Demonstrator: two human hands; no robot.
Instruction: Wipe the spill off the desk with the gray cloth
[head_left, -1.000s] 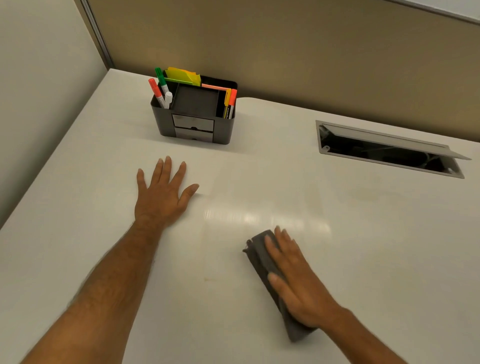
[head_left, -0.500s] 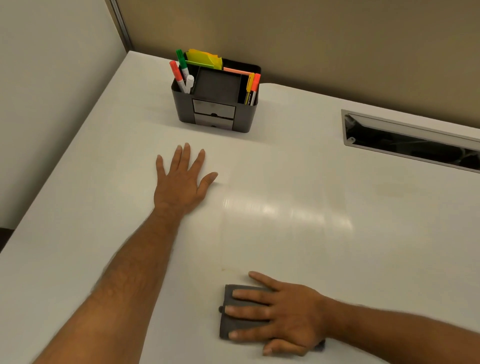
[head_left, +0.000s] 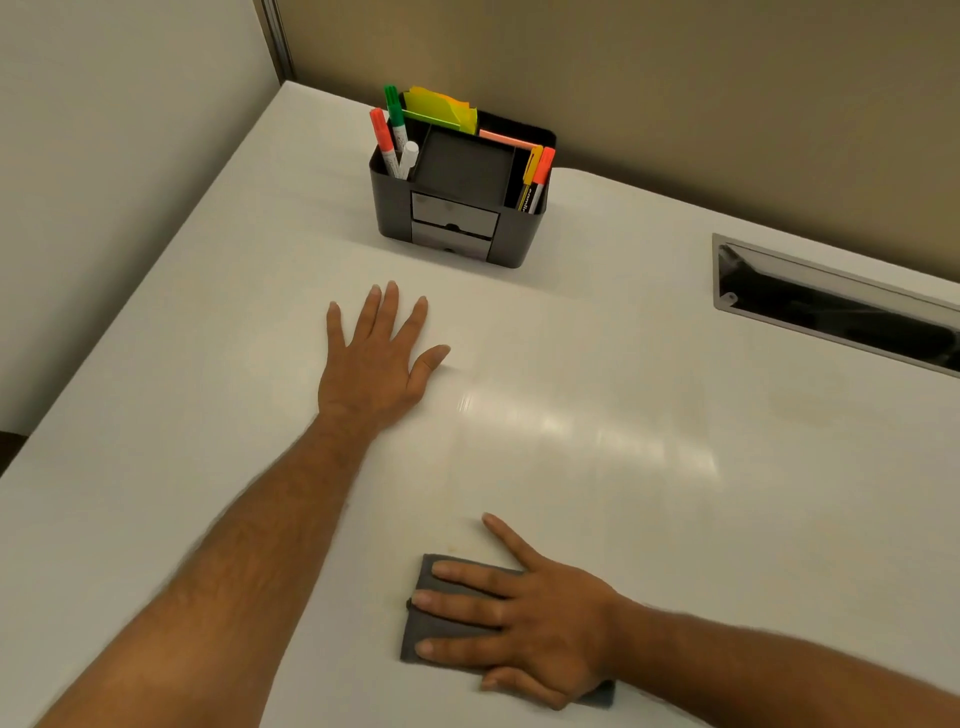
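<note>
The folded gray cloth (head_left: 441, 626) lies flat on the white desk (head_left: 701, 519) near its front edge. My right hand (head_left: 540, 623) presses down on the cloth with fingers spread and pointing left; only the cloth's left part and a far-right corner show. A faint brownish speck of spill (head_left: 452, 547) sits just beyond the cloth's upper left corner. My left hand (head_left: 374, 364) rests palm down on the desk farther back, fingers apart, holding nothing.
A dark desk organizer (head_left: 457, 213) with markers and sticky notes stands at the back by the beige partition. A metal-rimmed cable slot (head_left: 831, 317) is cut into the desk at the back right. The desk's left edge runs along a wall.
My right hand has drawn the cloth toward me and turned so its fingers point left. The left hand has stayed flat in place.
</note>
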